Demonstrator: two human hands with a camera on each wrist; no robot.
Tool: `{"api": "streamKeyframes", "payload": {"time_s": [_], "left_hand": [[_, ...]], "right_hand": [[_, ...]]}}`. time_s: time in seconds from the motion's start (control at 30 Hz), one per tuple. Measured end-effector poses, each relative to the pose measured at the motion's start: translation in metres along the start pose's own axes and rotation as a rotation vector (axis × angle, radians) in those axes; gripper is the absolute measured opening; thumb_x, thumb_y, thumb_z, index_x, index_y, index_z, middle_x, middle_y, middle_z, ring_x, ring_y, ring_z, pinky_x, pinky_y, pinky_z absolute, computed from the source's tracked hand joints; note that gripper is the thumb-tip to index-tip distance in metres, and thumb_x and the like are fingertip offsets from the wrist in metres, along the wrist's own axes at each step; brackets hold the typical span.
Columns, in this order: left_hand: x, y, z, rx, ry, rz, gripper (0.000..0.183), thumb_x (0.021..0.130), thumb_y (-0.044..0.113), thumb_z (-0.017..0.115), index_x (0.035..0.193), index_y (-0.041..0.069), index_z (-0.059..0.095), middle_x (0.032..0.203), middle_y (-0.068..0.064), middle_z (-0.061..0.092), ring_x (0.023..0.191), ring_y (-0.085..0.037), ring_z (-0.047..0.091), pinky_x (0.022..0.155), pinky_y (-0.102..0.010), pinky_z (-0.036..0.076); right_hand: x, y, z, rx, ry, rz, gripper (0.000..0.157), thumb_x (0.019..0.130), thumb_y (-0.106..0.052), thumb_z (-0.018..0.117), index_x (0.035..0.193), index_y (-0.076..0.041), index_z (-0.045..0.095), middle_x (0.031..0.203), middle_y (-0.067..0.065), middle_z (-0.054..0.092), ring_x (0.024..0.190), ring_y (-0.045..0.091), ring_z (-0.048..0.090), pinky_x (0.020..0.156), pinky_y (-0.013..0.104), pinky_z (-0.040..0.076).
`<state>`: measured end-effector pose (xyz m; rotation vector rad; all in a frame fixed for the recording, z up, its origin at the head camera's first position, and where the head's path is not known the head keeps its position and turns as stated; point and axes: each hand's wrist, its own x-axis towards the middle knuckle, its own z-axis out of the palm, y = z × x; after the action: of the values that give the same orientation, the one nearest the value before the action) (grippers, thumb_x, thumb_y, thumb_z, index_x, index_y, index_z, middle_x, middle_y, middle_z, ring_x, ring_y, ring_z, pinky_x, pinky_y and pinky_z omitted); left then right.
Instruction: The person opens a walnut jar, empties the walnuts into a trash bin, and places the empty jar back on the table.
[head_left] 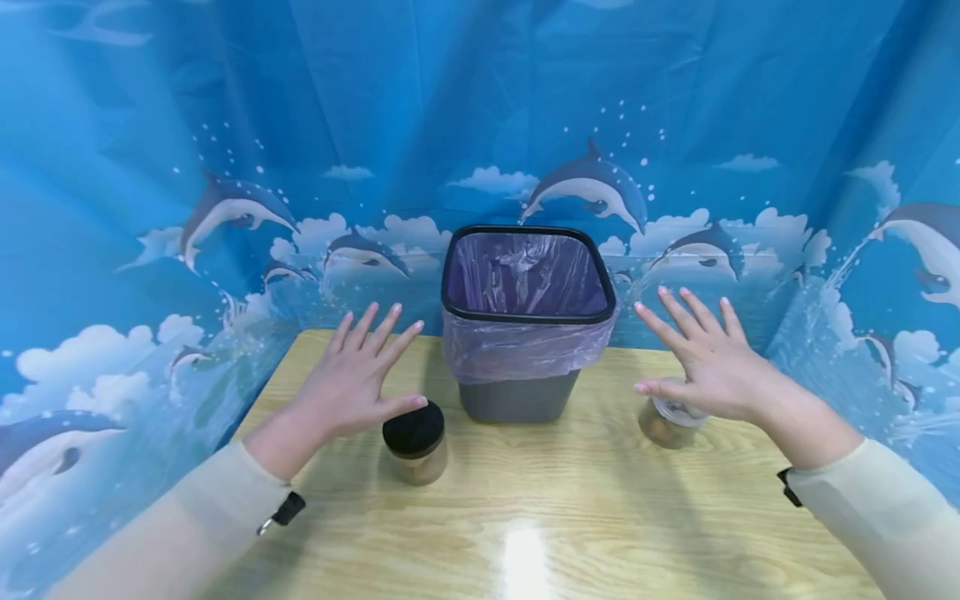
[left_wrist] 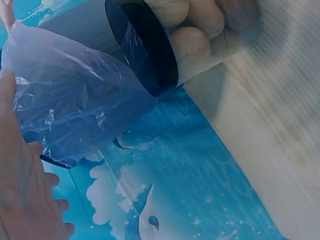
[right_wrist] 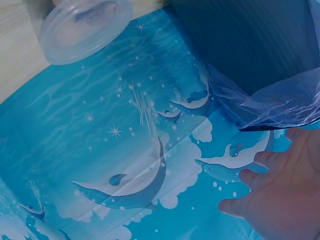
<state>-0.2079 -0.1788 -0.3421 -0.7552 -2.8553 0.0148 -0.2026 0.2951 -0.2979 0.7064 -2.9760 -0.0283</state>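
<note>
With fingers spread and nothing held, my left hand hovers over the table's left side, its thumb overlapping the black lid of a clear jar in the head view. Brown rounded pieces show through that jar's wall in the left wrist view. My right hand, fingers also spread, holds nothing and partly hides a clear-lidded container. Between the hands stands a grey trash bin, upright, with a black rim. A translucent purple bag lines it and folds over the outside.
The light wood table ends at the back against a blue dolphin-print curtain, which also encloses the left and right sides. The bin stands close to the table's back edge. The jar and the container are in front of it, on either side.
</note>
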Motion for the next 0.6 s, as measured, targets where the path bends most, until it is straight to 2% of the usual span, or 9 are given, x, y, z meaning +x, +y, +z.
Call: {"api": "streamKeyframes", "payload": {"time_s": [0.23, 0.37, 0.6], "left_hand": [[-0.005, 0.001, 0.007, -0.015, 0.000, 0.031, 0.096, 0.089, 0.081, 0.040, 0.163, 0.026, 0.011, 0.168, -0.012, 0.005, 0.152, -0.040, 0.001, 0.120, -0.058, -0.001], [-0.007, 0.001, 0.012, -0.019, 0.010, 0.040, 0.096, 0.089, 0.080, 0.040, 0.163, 0.026, 0.011, 0.167, -0.013, 0.006, 0.151, -0.042, 0.004, 0.119, -0.060, 0.001], [-0.011, 0.001, 0.021, -0.055, 0.020, 0.047, 0.097, 0.090, 0.078, 0.044, 0.163, 0.024, 0.010, 0.167, -0.014, 0.006, 0.151, -0.042, 0.004, 0.119, -0.061, 0.002]], "right_hand": [[-0.004, 0.001, 0.008, 0.028, 0.000, -0.005, 0.098, 0.093, -0.066, 0.055, 0.162, -0.027, -0.003, 0.167, 0.013, -0.011, 0.150, 0.041, -0.011, 0.110, 0.067, -0.019], [-0.008, 0.000, 0.012, 0.050, -0.002, 0.000, 0.098, 0.093, -0.065, 0.056, 0.162, -0.026, -0.002, 0.167, 0.013, -0.011, 0.151, 0.040, -0.012, 0.111, 0.068, -0.016], [-0.012, -0.003, 0.019, 0.090, 0.002, 0.014, 0.099, 0.093, -0.064, 0.057, 0.162, -0.027, -0.003, 0.166, 0.018, -0.006, 0.150, 0.045, -0.005, 0.110, 0.070, -0.014]]}}
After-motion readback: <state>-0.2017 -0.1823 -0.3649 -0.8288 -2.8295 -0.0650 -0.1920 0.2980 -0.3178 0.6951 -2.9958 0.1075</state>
